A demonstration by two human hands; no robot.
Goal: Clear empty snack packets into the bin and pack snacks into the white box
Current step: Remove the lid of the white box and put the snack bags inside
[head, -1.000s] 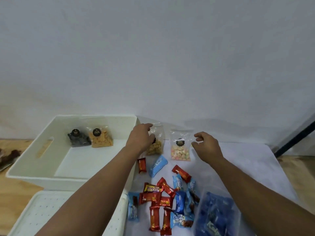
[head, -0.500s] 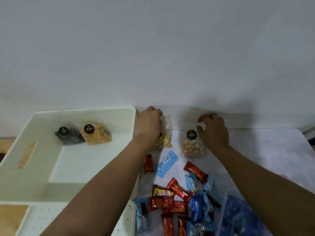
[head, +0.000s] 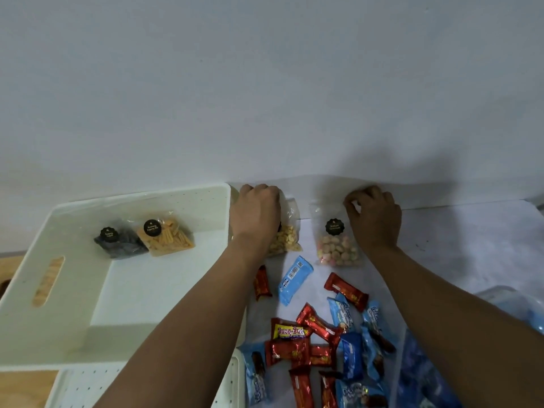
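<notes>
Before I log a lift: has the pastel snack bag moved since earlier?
No; pastel snack bag still lies beyond the blue bar, right of the white box.

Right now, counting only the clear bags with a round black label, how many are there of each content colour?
dark-snack bag: 1
orange-stick bag: 1
tan-nut bag: 1
pastel-ball bag: 1
Total: 4

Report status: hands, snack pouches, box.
Left hand grips nut pouch. Right hand pinches candy pouch. White box holds two pouches. Nothing blocking.
</notes>
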